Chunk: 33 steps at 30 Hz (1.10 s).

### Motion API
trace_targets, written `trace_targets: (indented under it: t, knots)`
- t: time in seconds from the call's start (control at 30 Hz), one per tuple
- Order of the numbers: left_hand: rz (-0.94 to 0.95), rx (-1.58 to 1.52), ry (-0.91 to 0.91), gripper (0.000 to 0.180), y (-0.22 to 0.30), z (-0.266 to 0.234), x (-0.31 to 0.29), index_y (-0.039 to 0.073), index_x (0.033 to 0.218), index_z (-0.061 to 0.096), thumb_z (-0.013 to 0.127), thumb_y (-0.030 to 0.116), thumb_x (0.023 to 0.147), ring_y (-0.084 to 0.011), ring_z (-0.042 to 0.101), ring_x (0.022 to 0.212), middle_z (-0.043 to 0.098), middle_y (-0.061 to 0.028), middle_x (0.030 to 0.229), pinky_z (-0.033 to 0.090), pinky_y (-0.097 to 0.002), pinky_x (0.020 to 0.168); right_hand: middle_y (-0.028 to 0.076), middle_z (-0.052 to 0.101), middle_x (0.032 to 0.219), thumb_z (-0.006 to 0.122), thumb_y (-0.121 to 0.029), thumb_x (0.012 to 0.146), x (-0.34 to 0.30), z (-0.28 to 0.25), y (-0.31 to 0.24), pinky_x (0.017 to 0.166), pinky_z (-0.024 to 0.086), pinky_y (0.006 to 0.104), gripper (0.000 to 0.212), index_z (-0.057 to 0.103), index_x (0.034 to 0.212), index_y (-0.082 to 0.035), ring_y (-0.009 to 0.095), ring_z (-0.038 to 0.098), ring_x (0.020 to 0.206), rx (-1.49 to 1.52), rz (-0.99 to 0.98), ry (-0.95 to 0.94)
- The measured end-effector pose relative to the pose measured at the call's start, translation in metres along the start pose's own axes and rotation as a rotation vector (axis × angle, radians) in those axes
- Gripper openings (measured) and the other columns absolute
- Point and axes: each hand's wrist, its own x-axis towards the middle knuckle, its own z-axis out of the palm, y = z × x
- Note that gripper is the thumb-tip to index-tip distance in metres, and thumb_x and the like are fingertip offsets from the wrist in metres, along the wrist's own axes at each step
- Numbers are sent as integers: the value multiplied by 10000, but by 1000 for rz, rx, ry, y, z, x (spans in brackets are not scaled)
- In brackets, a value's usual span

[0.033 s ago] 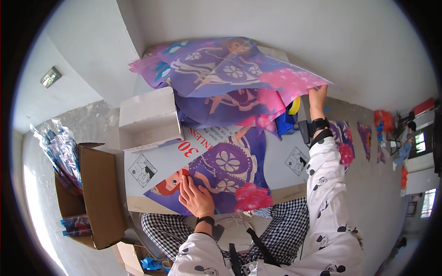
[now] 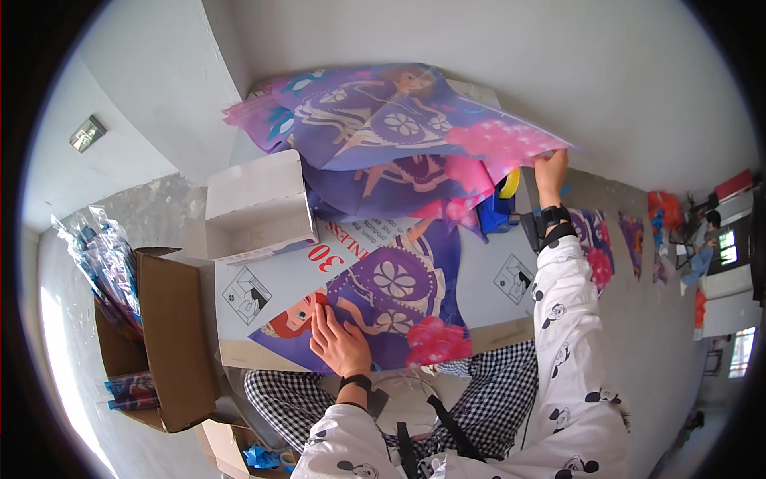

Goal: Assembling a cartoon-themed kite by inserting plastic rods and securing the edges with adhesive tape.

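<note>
A purple printed sheet (image 2: 399, 275) with a cartoon girl in a gown and pink flowers lies over the near half of the tabletop board. Flat on it, near the girl's head, rests my left hand (image 2: 339, 339), fingers stretched out and holding nothing. Farther back, a similar thin sheet (image 2: 375, 120) bulges upward above another printed sheet (image 2: 399, 188). My right hand (image 2: 550, 166), arm reaching far, pinches the right corner of this upper sheet. Just below that hand, a blue tape dispenser (image 2: 498, 214) with a yellow roll is partly hidden by the sheets.
An open white box (image 2: 259, 209) stands on the board's (image 2: 495, 311) left side. Left of the table, a brown carton (image 2: 179, 335) holds clear-wrapped packages (image 2: 104, 263). More printed sheets (image 2: 594, 247) lie on the floor at right. A person (image 2: 702, 251) is far off right.
My right hand has shifted slightly at the sheet's corner, and its bent fingers show more. My left hand has stayed put.
</note>
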Motion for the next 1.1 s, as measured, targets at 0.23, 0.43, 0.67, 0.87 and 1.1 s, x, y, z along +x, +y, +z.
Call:
trace_targets:
  t: [0.23,0.43,0.67,0.87,1.1]
  knots:
    - [-6,5,-9,463,-2,-1,0,44,1366,468,493,203,932,-256,374,1381,416,-80,1498,299,-436,1049,154,698,948,710,-354,838,-49,-46,-28,693,519,432,368,661,1036,-47,385,663,760,-402,0,-183]
    - [-11,7,-11,462,0,-1,-1,43,1364,469,494,201,930,-255,374,1380,417,-81,1498,297,-434,1053,126,693,997,560,-173,963,-111,-35,-55,721,568,330,182,648,1000,-17,224,690,867,827,701,-583]
    - [-15,10,-16,471,2,-2,-1,44,1367,468,500,203,925,-254,375,1379,422,-82,1492,293,-438,1056,46,658,958,667,-46,860,-140,3,-44,892,496,358,111,621,959,-68,166,638,934,913,740,-649]
    - [-18,6,-13,476,-3,-1,-1,42,1371,467,499,203,924,-255,377,1376,424,-82,1490,290,-444,1058,13,654,973,721,-105,861,-121,12,-80,873,475,313,251,624,1092,-85,131,628,947,946,694,-399]
    - [-12,14,-8,477,-3,1,-1,40,1366,474,512,195,917,-260,381,1373,425,-85,1489,296,-442,1054,113,677,1005,618,-155,940,-91,16,-130,835,487,353,207,616,1038,28,227,655,960,238,159,-321]
